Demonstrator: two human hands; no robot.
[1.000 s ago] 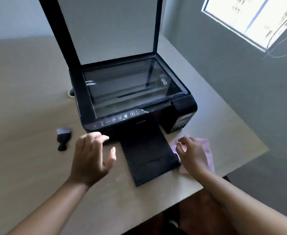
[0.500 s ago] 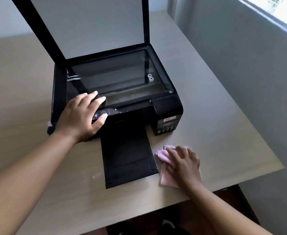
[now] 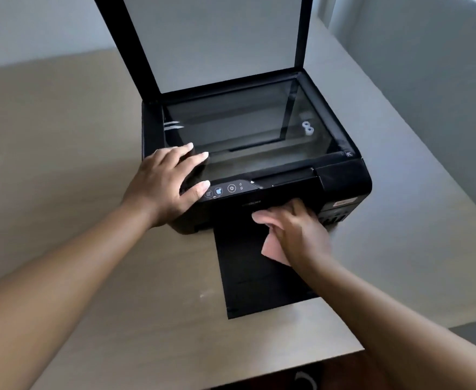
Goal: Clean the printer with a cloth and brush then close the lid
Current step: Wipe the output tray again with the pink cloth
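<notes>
A black printer [image 3: 343, 175] stands on the table with its scanner lid [image 3: 214, 43] raised upright and the glass [image 3: 245, 128] exposed. My left hand [image 3: 166, 181] lies flat with spread fingers on the printer's front left corner, by the control panel [image 3: 225, 190]. My right hand [image 3: 295, 229] holds a pink cloth [image 3: 273, 249] against the printer's front face, above the extended black output tray [image 3: 259, 288]. The brush is out of sight.
The beige table [image 3: 62, 164] runs on to the left and right of the printer; its front edge [image 3: 287, 370] is close to me. A grey wall [image 3: 428, 66] stands at the right. Two small white parts [image 3: 307, 128] show at the glass's right side.
My right hand lifted the pink cloth off the table and brought it up left to the printer's front. My left hand stayed on the printer's front left corner.
</notes>
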